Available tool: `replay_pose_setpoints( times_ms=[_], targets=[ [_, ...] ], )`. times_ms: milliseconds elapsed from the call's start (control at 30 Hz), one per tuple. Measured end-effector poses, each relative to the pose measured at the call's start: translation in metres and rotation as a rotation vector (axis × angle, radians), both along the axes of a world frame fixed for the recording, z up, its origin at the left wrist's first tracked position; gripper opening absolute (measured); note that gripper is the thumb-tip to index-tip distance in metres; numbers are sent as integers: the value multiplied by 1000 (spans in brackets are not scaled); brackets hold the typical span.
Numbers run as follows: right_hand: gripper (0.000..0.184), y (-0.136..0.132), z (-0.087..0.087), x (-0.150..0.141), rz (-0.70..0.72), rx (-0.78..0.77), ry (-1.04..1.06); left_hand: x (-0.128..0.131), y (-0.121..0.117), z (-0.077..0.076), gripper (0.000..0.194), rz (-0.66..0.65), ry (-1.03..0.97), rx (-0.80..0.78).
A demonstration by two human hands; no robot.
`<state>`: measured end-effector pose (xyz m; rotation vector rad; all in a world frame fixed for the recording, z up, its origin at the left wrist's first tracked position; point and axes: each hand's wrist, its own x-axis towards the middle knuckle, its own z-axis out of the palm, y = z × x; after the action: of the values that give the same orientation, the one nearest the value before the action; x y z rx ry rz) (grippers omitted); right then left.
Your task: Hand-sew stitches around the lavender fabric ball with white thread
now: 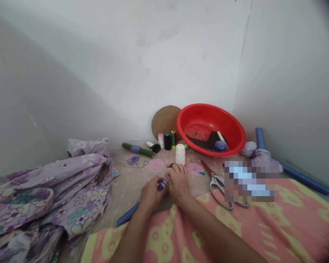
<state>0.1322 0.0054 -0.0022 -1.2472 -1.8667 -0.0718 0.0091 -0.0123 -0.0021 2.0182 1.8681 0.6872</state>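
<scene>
My left hand [151, 193] and my right hand [178, 181] are close together in the middle of the head view. Both have curled fingers. Between them is a small bundle of purple and dark blue material [163, 183]. The left fingers close round its near side, and the right fingers bend over its far side. Their grip hides most of the bundle, so I cannot tell whether it is yarn or cloth. A blue rolled tube [128, 214] lies by the left wrist. Just beyond the right fingertips stands a white thread cone [180, 155].
Purple floral cloth [87, 190] is heaped at left. Scissors [220, 190] lie at right on a pink and yellow cloth [235, 233]. Behind are a red basin [212, 109], several thread spools [167, 141], a cardboard disc [164, 120] and a green stick [146, 151] wound with purple yarn.
</scene>
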Motion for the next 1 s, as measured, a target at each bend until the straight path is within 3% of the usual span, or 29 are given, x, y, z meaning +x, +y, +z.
replay_pose_setpoints(
  times_ms=[133, 333, 467, 600, 733, 1000],
  targets=[
    [18, 6, 4, 4, 136, -56, 490, -2, 1, 0, 37, -2, -30, -38],
    [17, 8, 6, 17, 444, -384, 1115, -7, 7, -5, 39, -47, -63, -5],
    [16, 10, 11, 29, 442, -250, 1306, -8, 10, -5, 40, -57, -69, -9],
    [18, 17, 12, 43, 275, -54, 1339, -9, 9, -3, 40, -38, -35, -18],
    [28, 20, 9, 51, 56, 11, 1183, -8, 8, -2, 40, -36, -40, -32],
    [24, 6, 17, 50, -15, 117, 913, -6, 7, 1, 40, -23, -66, -51]
  ],
)
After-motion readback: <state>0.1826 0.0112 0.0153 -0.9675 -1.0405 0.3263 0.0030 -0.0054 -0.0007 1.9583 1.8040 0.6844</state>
